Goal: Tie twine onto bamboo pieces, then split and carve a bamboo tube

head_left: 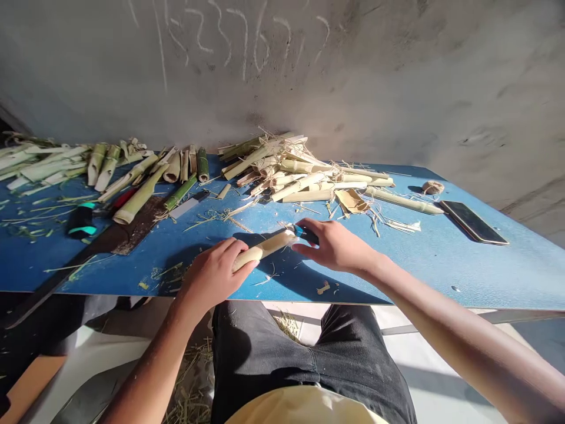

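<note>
My left hand is wrapped round the near end of a pale bamboo piece, which is held at a slant above the blue table. My right hand grips a small tool with a dark and blue handle. The tool's tip meets the far end of the bamboo piece; its blade is too small to make out. Small shavings lie on the table just below my hands.
Bamboo strips are heaped against the wall. A large cleaver, a black and teal object and cut bamboo tubes lie left. At right are a phone and a twine ball. The table edge crosses above my legs.
</note>
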`<state>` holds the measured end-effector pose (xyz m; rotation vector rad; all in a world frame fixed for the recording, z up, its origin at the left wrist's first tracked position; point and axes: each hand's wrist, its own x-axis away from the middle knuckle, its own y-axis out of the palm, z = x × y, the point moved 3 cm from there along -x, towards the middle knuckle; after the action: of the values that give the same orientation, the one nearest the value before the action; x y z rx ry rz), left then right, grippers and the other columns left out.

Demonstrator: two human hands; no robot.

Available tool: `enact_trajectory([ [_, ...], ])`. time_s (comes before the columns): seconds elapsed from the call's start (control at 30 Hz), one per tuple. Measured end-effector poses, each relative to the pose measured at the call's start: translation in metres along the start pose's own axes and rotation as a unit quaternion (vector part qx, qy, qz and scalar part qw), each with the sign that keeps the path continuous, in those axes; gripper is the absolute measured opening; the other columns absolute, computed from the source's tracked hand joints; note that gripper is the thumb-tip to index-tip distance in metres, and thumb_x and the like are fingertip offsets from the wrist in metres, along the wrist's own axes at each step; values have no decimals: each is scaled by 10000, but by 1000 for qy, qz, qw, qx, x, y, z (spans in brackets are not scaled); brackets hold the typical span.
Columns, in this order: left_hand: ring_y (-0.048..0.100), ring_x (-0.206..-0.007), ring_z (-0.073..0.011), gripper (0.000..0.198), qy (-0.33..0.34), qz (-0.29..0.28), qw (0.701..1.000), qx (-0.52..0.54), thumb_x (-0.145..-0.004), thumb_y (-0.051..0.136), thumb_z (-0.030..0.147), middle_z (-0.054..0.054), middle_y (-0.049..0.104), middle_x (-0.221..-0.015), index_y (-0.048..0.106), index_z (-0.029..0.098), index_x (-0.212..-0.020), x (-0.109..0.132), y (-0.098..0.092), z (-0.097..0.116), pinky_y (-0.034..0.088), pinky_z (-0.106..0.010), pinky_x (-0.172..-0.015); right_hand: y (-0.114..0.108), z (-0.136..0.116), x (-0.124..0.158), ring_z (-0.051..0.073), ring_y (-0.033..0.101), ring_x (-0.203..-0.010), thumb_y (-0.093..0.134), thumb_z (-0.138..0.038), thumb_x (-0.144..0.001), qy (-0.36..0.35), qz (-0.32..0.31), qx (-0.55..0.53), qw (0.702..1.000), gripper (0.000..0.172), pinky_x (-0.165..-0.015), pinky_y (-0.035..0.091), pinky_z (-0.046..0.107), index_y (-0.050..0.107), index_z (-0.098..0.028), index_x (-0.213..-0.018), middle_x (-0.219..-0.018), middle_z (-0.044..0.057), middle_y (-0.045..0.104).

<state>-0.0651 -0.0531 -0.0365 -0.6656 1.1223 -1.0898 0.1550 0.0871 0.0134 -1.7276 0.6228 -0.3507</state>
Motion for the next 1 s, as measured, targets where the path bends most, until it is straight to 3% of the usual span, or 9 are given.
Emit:
enact_trajectory([
  [0.13,671,-850,-216,181,11,-3,1000,6,-1002,610,415,-38,711,-959,623,235,-983,1,0,-1,448,-310,-737,11,-18,-17,171,617,-731,620,-352,-1016,-90,-66,27,993,211,-620,322,279,668,-204,-1159,-949,64,759],
  [0.23,675,-854,-219,171,9,-16,1000,16,-1011,589,406,-35,715,-966,610,238,-986,1,0,-3,452,-317,-744,9,-2,-20,167,612,-726,587,-310,-1031,-98,-99,39,989,181,-626,331,279,674,-206,-1150,-941,67,759],
  [0.37,681,-857,-219,198,-3,-17,1000,22,-1038,536,417,-34,718,-968,597,239,-975,1,2,-6,461,-319,-755,-5,53,-10,178,637,-744,542,-382,-1063,25,-56,87,994,243,-652,370,271,686,-209,-1157,-911,71,757],
  [0.5,688,-848,-235,230,-14,15,1000,-7,-1041,528,458,-37,724,-949,594,243,-995,3,6,-10,456,-330,-740,-14,111,5,253,696,-865,497,-327,-1069,152,-15,147,977,297,-694,413,295,686,-138,-1198,-1005,164,767],
  [0.6,690,-815,-239,252,-15,31,999,-19,-1040,521,488,-38,728,-932,592,250,-1003,6,9,-13,455,-331,-716,-18,143,12,298,714,-936,513,-325,-1052,209,-9,173,963,316,-737,455,319,702,-98,-1166,-1057,222,763],
  [0.7,705,-813,-240,250,-20,40,999,-22,-1034,519,500,-39,743,-971,600,264,-1039,7,12,-18,458,-328,-695,-23,163,17,311,717,-979,529,-328,-1042,226,-8,180,957,306,-766,478,337,708,-107,-1156,-1074,217,764],
  [0.87,716,-809,-245,246,-28,41,998,-25,-1026,516,511,-37,753,-988,597,280,-1056,6,15,-19,468,-332,-678,-33,173,28,312,695,-1051,592,-379,-1019,204,12,166,965,365,-810,512,364,643,-145,-1295,-1181,170,744],
  [1.0,715,-852,-248,261,-30,34,999,-29,-1030,497,500,-49,751,-981,606,263,-1050,4,10,-12,484,-329,-729,-34,145,26,324,670,-1102,640,-444,-993,153,54,151,975,423,-878,529,402,638,-155,-1302,-1297,181,686],
])
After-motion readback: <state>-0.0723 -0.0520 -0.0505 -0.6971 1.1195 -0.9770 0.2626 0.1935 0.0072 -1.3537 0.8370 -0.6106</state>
